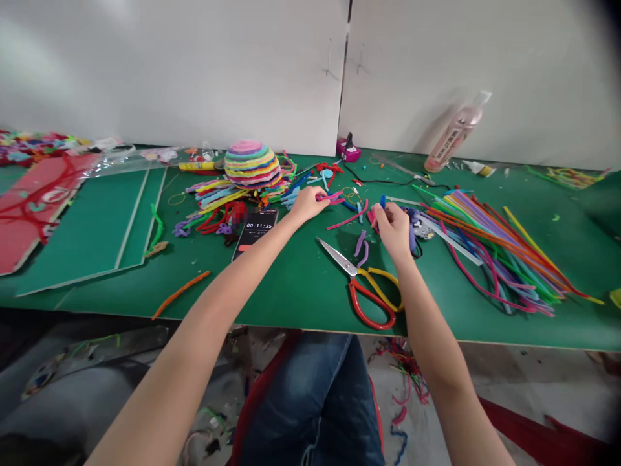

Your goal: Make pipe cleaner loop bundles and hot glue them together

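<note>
My left hand (308,204) is closed in a pinch on short pink pipe cleaners (334,197) over the middle of the table. To its right, my right hand (394,228) is closed too; a blue piece and a pink piece show at its fingertips, though I cannot tell how they are held. Between the hands lie a loose pink pipe cleaner (348,215) and short purple pieces (360,244). Scissors (348,264) with one red and one yellow handle rest, slightly parted, just below my right hand.
A striped pipe-cleaner dome (252,163) sits at the back left, near a phone (255,232) showing a timer. Long pipe cleaners (509,239) spread at right. A bottle (456,133) leans against the white wall. Green boards (92,226) and an orange pipe cleaner (180,294) lie left.
</note>
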Available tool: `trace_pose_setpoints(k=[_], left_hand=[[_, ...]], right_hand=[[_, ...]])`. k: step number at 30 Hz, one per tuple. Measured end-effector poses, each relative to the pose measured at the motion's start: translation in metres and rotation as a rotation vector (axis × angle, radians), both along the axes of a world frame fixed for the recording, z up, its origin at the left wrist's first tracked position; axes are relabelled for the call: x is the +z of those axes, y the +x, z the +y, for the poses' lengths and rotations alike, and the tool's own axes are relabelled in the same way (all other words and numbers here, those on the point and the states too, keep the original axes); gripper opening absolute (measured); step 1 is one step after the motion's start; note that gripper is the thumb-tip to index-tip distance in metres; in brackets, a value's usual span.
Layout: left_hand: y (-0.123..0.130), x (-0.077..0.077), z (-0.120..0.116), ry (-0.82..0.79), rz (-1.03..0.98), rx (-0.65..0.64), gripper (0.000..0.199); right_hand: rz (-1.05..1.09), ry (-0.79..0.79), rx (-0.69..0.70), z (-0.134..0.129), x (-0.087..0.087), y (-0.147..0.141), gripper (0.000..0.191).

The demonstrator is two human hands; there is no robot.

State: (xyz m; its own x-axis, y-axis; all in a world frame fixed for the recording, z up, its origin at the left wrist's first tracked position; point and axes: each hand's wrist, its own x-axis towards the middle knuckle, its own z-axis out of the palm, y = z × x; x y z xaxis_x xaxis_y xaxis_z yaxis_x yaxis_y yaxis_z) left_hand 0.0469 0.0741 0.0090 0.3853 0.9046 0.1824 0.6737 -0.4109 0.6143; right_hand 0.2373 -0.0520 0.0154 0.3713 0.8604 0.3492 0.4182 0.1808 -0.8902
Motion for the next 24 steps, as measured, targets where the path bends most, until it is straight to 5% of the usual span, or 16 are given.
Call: trace_pose_setpoints(k=[4,11,24], left_hand=[[-0.005,-0.004,0.005,-0.104,-0.194,0.045,0.020],[-0.004,-0.014,0.009,0.028,-0.260,0.135,0.026],[-0.009,-0.008,0.005,0.033,-0.237,0.008,0.026]], right_hand=[[0.009,0.005,-0.004,0.000,0.002,0.000,0.027],[0.048,0.039,-0.062,-0.003,0.007,-0.002,0.030],[-0.183,-0.076,-0.026,0.000,-0.006,0.001,0.023]])
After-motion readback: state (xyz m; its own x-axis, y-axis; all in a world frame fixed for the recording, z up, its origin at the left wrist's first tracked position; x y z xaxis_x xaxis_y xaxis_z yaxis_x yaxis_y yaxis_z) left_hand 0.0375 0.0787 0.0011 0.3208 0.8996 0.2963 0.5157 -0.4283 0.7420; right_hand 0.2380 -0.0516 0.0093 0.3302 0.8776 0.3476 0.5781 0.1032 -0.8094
